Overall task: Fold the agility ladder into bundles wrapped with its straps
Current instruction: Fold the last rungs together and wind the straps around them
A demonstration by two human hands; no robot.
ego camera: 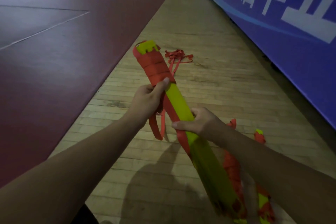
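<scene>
A bundle of yellow-green ladder rungs slants from the upper middle down to the lower right. Red strap is wound several times around its far end. My left hand grips the bundle just below that wrapping, thumb on the strap's edge. My right hand holds the bundle's middle, thumb pressing a red strap against the rungs. Loose strap loops hang under my left hand. Another wrapped bundle end shows behind my right forearm, mostly hidden.
A tangle of loose red strap lies on the wooden floor strip beyond the bundle. Dark red court matting covers the left. A blue banner barrier runs along the right.
</scene>
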